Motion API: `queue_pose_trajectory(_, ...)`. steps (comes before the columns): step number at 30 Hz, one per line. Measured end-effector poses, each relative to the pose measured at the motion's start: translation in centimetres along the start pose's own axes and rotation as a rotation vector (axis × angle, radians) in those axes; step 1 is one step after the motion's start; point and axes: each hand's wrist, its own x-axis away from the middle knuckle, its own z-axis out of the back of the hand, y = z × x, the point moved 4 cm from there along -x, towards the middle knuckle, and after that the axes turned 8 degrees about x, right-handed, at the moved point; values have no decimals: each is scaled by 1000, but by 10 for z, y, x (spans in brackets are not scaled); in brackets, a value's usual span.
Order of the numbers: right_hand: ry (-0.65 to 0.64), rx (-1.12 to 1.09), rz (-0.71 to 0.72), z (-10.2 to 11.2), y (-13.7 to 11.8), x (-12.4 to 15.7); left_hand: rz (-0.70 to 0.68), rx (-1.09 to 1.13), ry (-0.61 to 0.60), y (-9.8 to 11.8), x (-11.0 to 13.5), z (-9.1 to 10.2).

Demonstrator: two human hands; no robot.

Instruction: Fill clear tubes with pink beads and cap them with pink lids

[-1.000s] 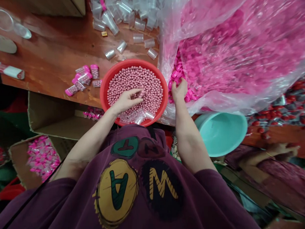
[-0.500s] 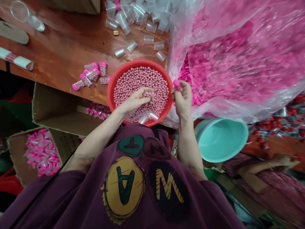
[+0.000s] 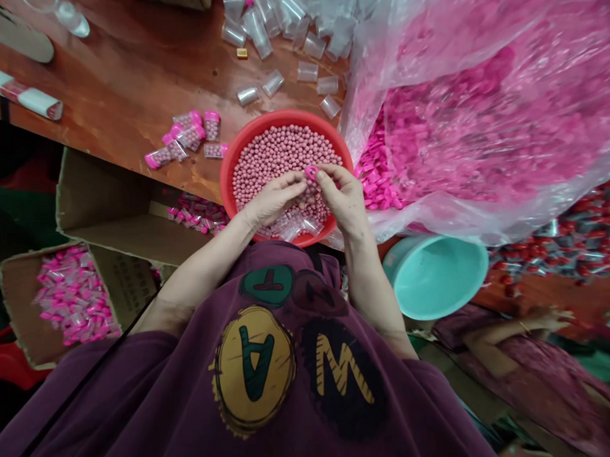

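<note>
The left hand (image 3: 278, 201) curls inward; what its grip holds, I cannot tell. The right hand (image 3: 348, 199) clamps a pink cap (image 3: 311, 171), its direction and long axis unclear, over the beads (image 3: 282, 146) in the bowl (image 3: 227, 174). Farther left, filled vials (image 3: 188, 135) lie on the table (image 3: 114, 82).

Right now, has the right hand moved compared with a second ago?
Yes, leftward against the red bowl: the right hand was among the pink caps beside it and is now over the bowl's right side.
</note>
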Motion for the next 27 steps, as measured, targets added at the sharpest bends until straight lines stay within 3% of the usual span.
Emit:
queue_pose_trajectory(7, 35, 318, 306, 2, -13, 3, -27, 31, 38, -7, 3, 6)
queue_pose_trajectory(11, 130, 283, 309, 5, -17, 7, -21, 24, 93, -1, 5, 7)
queue_pose_trajectory(19, 173, 331, 390, -11, -16, 16, -21, 45, 115, 0, 3, 2)
queue_pose_trajectory(23, 173, 436, 385, -15, -17, 22, -25, -23, 163, -1, 6, -1)
queue_pose_trajectory(27, 145, 571, 367, -14, -19, 30, -74, -112, 128, 5, 9, -7)
